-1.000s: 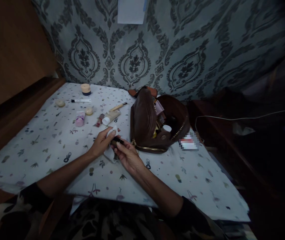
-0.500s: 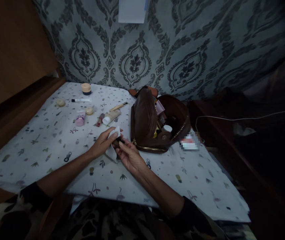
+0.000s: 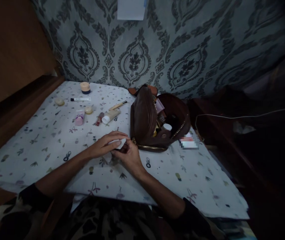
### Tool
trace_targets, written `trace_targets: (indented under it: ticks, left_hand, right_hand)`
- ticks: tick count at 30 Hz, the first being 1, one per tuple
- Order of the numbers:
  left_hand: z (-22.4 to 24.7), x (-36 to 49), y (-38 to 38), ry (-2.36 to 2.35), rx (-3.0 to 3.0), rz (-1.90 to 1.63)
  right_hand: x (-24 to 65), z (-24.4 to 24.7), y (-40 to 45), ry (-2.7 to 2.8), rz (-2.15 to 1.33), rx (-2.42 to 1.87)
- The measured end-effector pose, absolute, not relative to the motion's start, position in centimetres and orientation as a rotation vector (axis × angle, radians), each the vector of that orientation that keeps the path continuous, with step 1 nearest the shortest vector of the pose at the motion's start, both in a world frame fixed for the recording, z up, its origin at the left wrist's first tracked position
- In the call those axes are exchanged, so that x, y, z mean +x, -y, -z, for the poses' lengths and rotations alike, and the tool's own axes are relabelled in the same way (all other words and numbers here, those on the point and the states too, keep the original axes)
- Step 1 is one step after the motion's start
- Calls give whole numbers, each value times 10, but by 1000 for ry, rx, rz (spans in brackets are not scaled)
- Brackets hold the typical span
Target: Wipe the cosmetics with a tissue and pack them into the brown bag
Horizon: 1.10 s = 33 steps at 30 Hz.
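My left hand (image 3: pixel 104 145) is closed on a white wipe (image 3: pixel 120 143), its fingers lying over the top. Part of the wipe hangs below the hands. Against it, my right hand (image 3: pixel 131 159) pinches a small dark cosmetic item, mostly covered by my fingers and the wipe. Both hands meet above the table, just left of an unzipped brown bag (image 3: pixel 144 113). Inside the bag are a round white lid (image 3: pixel 167 127) and a pink packet (image 3: pixel 159 106). Beyond my hands lie a beige squeeze tube (image 3: pixel 110 116) and a reddish lip gloss tube (image 3: pixel 99 119).
Farther left on the patterned tablecloth (image 3: pixel 44 180) are a peach jar (image 3: pixel 85 87), a white brush (image 3: pixel 80 99), a pink tube (image 3: pixel 79 117), a small yellowish jar (image 3: pixel 88 110) and a pale round item (image 3: pixel 59 101). A wooden-handled brush (image 3: pixel 117 105) lies behind the beige tube. A cable (image 3: pixel 232 117) runs at right.
My left hand has turned the wipe over the dark item, which is now mostly hidden. My right hand's fingers have curled up around it. The things on the table stay put.
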<state>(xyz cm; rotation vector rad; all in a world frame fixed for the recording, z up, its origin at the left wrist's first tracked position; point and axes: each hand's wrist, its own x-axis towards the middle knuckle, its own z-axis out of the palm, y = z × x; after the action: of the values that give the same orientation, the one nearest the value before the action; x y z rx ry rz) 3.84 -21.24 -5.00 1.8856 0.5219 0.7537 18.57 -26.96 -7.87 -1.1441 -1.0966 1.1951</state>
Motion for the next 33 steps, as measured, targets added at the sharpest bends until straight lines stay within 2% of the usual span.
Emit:
trace_targets:
  ticks: [3,7,14,21,28,33]
  left_hand:
    - [51,39,212,-628,1794,-712]
    - [53,42,210,-781,1565,-760]
    - [57,49,212,-718,1141,-822]
    - [64,50,216,-769,1082,-803]
    - [55,51,218,-834,899,-769]
    - [48,50,220,-758,861,-748]
  right_hand:
    - [186,79,271,1198,-1122,-1196]
    - [182,75,274,1108,-1243,-1071]
    - [183,64,272,938,-1330,-925]
    - [190,61,272,956,-1262,-1010]
    - [197,61,273,1268,-763,-1177]
    - [200,63,272,1403,-657,-1191]
